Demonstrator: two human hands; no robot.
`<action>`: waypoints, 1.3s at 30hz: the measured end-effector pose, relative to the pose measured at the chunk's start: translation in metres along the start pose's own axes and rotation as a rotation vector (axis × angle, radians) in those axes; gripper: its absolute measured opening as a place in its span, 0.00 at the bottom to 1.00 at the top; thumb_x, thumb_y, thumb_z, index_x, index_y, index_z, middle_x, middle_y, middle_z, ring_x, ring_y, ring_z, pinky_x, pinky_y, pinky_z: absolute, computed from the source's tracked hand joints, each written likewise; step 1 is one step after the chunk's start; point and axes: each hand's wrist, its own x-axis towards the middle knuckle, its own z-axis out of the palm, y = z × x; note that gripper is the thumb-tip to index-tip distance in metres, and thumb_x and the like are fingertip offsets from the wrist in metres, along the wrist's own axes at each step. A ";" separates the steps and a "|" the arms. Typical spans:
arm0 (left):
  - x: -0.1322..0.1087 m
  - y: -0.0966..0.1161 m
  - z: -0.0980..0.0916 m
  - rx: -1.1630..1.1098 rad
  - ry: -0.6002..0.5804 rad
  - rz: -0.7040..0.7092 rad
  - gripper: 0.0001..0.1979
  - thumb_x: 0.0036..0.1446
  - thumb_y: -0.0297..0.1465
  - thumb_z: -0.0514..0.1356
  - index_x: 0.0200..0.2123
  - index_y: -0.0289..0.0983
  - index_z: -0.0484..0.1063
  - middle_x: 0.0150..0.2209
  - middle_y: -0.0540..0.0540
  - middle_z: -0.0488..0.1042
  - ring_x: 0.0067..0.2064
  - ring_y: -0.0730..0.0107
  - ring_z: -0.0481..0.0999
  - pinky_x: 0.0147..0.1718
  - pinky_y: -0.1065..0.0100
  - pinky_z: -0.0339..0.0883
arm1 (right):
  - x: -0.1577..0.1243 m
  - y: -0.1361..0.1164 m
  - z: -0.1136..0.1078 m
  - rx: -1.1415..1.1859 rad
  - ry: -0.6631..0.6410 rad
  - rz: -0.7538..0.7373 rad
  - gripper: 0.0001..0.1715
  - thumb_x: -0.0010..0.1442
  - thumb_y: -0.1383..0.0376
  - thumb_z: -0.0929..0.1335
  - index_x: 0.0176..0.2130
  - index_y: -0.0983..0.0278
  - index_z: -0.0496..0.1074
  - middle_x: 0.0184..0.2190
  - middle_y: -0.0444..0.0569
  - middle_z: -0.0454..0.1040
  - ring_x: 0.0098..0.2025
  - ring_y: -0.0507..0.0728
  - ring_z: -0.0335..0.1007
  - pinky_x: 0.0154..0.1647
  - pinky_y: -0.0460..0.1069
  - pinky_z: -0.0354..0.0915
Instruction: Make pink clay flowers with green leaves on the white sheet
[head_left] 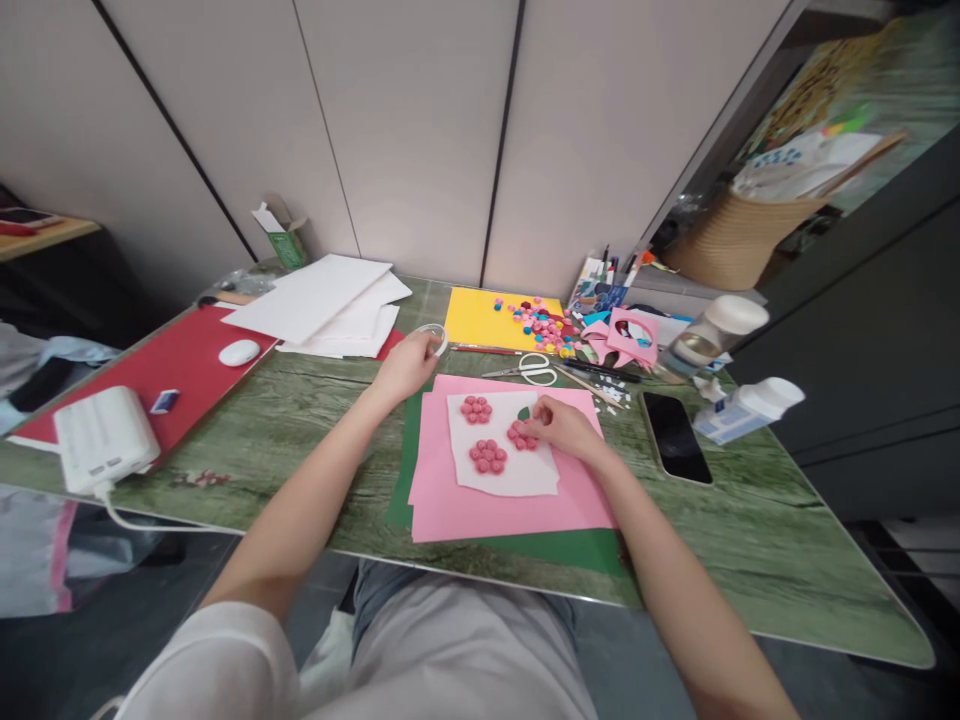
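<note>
My left hand [407, 364] is closed around the edge of a ring-shaped roll of clear tape [439, 342], above the table left of the yellow sheet. My right hand [564, 426] has its fingers pinched together at a small dark green leaf [523, 413], over the right-hand pink flower [517, 436]. A second pink flower [475, 409] and a third pink flower [487, 457], each made of round pieces, lie on the same white paper [517, 484]. Beneath it are pink sheets [450, 522] and a green sheet [555, 549]. My right fingers partly hide the right-hand flower.
White-handled scissors [537, 370] lie beyond the pink sheets. Coloured round pieces [546, 325] sit on a yellow sheet [472, 318]. At right are a phone [676, 437] and a white bottle [750, 410]. White papers [322, 300] and a power bank [105, 437] are at left.
</note>
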 end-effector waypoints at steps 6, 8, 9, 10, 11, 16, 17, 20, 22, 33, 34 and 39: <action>-0.004 0.015 0.005 -0.368 0.006 0.028 0.17 0.50 0.30 0.54 0.45 0.35 0.67 0.34 0.47 0.70 0.34 0.71 0.69 0.36 0.70 0.63 | 0.000 0.002 0.002 -0.030 -0.004 -0.030 0.22 0.39 0.49 0.70 0.26 0.62 0.62 0.24 0.41 0.67 0.25 0.51 0.60 0.23 0.44 0.48; -0.006 0.022 0.007 -0.537 -0.027 0.026 0.16 0.49 0.30 0.55 0.44 0.34 0.67 0.33 0.48 0.69 0.33 0.73 0.69 0.35 0.70 0.63 | -0.001 0.002 0.003 -0.024 -0.004 -0.046 0.22 0.39 0.49 0.70 0.26 0.62 0.62 0.23 0.41 0.67 0.25 0.51 0.60 0.23 0.44 0.49; -0.008 0.027 0.008 -0.626 -0.050 0.025 0.17 0.49 0.31 0.56 0.44 0.34 0.67 0.32 0.48 0.69 0.32 0.73 0.68 0.34 0.70 0.63 | -0.001 0.003 0.003 -0.021 -0.004 -0.053 0.22 0.39 0.49 0.70 0.26 0.62 0.62 0.24 0.41 0.67 0.25 0.51 0.60 0.23 0.44 0.49; -0.010 0.031 0.008 -0.713 -0.073 0.026 0.17 0.48 0.31 0.57 0.44 0.34 0.67 0.31 0.48 0.68 0.32 0.74 0.68 0.34 0.70 0.63 | -0.001 0.003 0.003 -0.019 -0.002 -0.056 0.22 0.39 0.49 0.70 0.26 0.62 0.62 0.24 0.41 0.67 0.25 0.51 0.60 0.24 0.44 0.49; -0.011 0.036 0.009 -0.792 -0.095 0.028 0.17 0.48 0.31 0.58 0.43 0.34 0.68 0.31 0.49 0.68 0.32 0.74 0.68 0.33 0.70 0.63 | -0.001 0.003 0.003 -0.017 0.002 -0.056 0.22 0.39 0.49 0.70 0.26 0.62 0.62 0.24 0.41 0.67 0.25 0.51 0.60 0.24 0.44 0.49; -0.023 0.056 0.010 -1.043 -0.210 0.042 0.16 0.46 0.31 0.60 0.41 0.35 0.68 0.31 0.48 0.69 0.34 0.72 0.69 0.33 0.70 0.63 | -0.002 -0.001 -0.002 0.172 0.065 -0.046 0.19 0.53 0.49 0.62 0.27 0.62 0.63 0.24 0.42 0.67 0.26 0.52 0.61 0.26 0.45 0.53; -0.026 0.060 0.011 -1.066 -0.229 0.046 0.15 0.46 0.31 0.60 0.40 0.35 0.68 0.31 0.48 0.69 0.34 0.72 0.69 0.33 0.70 0.63 | -0.003 -0.004 -0.004 0.227 0.119 -0.053 0.20 0.56 0.50 0.59 0.27 0.63 0.64 0.24 0.42 0.67 0.27 0.52 0.61 0.27 0.46 0.54; -0.036 0.072 0.014 -1.070 -0.276 0.101 0.14 0.47 0.30 0.60 0.40 0.35 0.68 0.34 0.46 0.71 0.34 0.72 0.70 0.32 0.70 0.63 | -0.010 -0.020 -0.009 0.284 0.329 -0.104 0.18 0.58 0.53 0.59 0.28 0.63 0.65 0.23 0.43 0.66 0.26 0.52 0.60 0.27 0.46 0.55; -0.043 0.080 0.015 -1.008 -0.272 0.153 0.13 0.48 0.30 0.59 0.39 0.35 0.68 0.35 0.46 0.71 0.33 0.73 0.70 0.32 0.70 0.63 | -0.017 -0.033 -0.013 0.285 0.444 -0.172 0.13 0.57 0.56 0.62 0.31 0.63 0.66 0.26 0.44 0.67 0.27 0.52 0.61 0.28 0.47 0.57; -0.057 0.096 0.020 -0.766 -0.173 0.193 0.08 0.48 0.32 0.60 0.32 0.35 0.70 0.30 0.48 0.71 0.31 0.74 0.68 0.31 0.71 0.61 | -0.033 -0.053 -0.020 0.239 0.626 -0.392 0.10 0.56 0.66 0.64 0.39 0.58 0.71 0.39 0.48 0.69 0.42 0.55 0.66 0.43 0.52 0.64; -0.057 0.096 0.020 -0.759 -0.174 0.197 0.07 0.48 0.32 0.60 0.31 0.35 0.69 0.29 0.49 0.70 0.31 0.74 0.67 0.31 0.71 0.60 | -0.033 -0.053 -0.019 0.243 0.633 -0.394 0.09 0.56 0.67 0.64 0.38 0.58 0.72 0.38 0.48 0.70 0.42 0.55 0.66 0.43 0.52 0.64; -0.056 0.096 0.019 -0.751 -0.184 0.169 0.08 0.49 0.34 0.58 0.28 0.36 0.63 0.25 0.52 0.63 0.27 0.77 0.60 0.27 0.72 0.55 | -0.033 -0.056 -0.015 0.289 0.575 -0.379 0.06 0.55 0.67 0.66 0.33 0.59 0.73 0.36 0.47 0.69 0.40 0.54 0.67 0.42 0.52 0.65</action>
